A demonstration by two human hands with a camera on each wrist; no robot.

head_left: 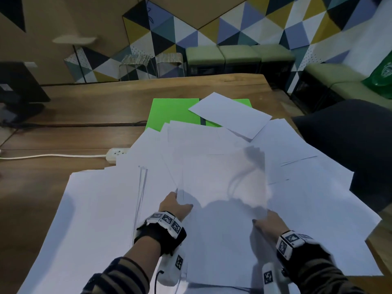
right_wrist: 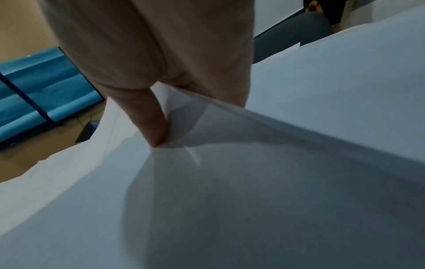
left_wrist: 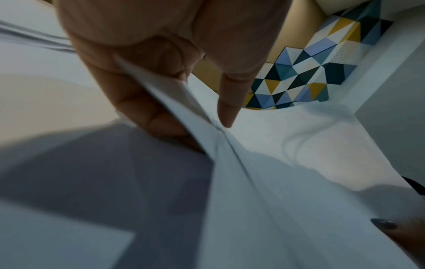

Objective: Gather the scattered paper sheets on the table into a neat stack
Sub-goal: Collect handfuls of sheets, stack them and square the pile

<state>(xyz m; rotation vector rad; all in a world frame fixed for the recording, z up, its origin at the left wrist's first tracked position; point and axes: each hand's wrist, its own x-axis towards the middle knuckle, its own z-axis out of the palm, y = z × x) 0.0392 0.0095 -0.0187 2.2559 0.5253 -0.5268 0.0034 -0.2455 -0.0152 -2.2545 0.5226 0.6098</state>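
Observation:
Several white paper sheets (head_left: 101, 209) lie fanned and overlapping across the near half of the wooden table (head_left: 84, 115). One sheet (head_left: 222, 179) is lifted and blurred between my hands. My left hand (head_left: 178, 203) pinches its left edge, thumb on top and fingers beneath (left_wrist: 161, 127). My right hand (head_left: 266, 221) pinches its right edge the same way, thumb (right_wrist: 151, 123) on the paper. A single sheet (head_left: 230, 114) lies askew at the far end, over a green folder (head_left: 171, 112).
A white power strip (head_left: 115, 153) with its cable lies left of the sheets. A dark monitor base (head_left: 19, 92) stands at the far left. A dark chair back (head_left: 347, 149) rises at the table's right edge. Stools and green benches line the patterned wall.

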